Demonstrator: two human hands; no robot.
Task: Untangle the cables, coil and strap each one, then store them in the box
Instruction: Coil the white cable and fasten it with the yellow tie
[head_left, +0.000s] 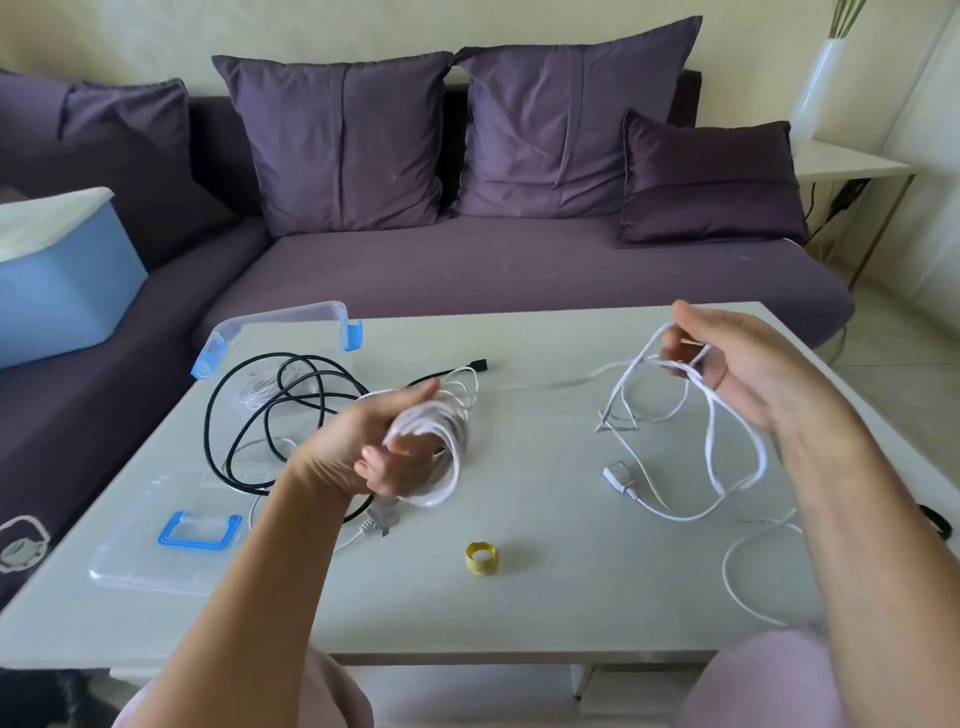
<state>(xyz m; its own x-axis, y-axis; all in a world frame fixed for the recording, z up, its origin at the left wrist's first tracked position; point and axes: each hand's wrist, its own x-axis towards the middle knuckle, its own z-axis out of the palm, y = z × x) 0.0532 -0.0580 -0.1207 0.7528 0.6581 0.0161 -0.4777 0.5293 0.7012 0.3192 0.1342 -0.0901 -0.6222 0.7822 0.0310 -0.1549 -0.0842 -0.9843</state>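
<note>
Over the table (545, 597), well apart, left hand (384, 447) grips a white coil (448, 441), right hand (748, 369) pinches loose loops (685, 517).

We sat in a home living room: a purple sofa (519, 265) with cushions (337, 140), a low white coffee table (519, 597).

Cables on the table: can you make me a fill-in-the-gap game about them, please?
1. The left hand holds a coil of ___ cable, while the right hand pinches loose loops.
2. The tangled cable lying beside the left hand is ___.
3. The rolled strap on the table is ___.
4. The clear lid has a ___ handle.

Missing words: white, black, yellow, blue.
</note>
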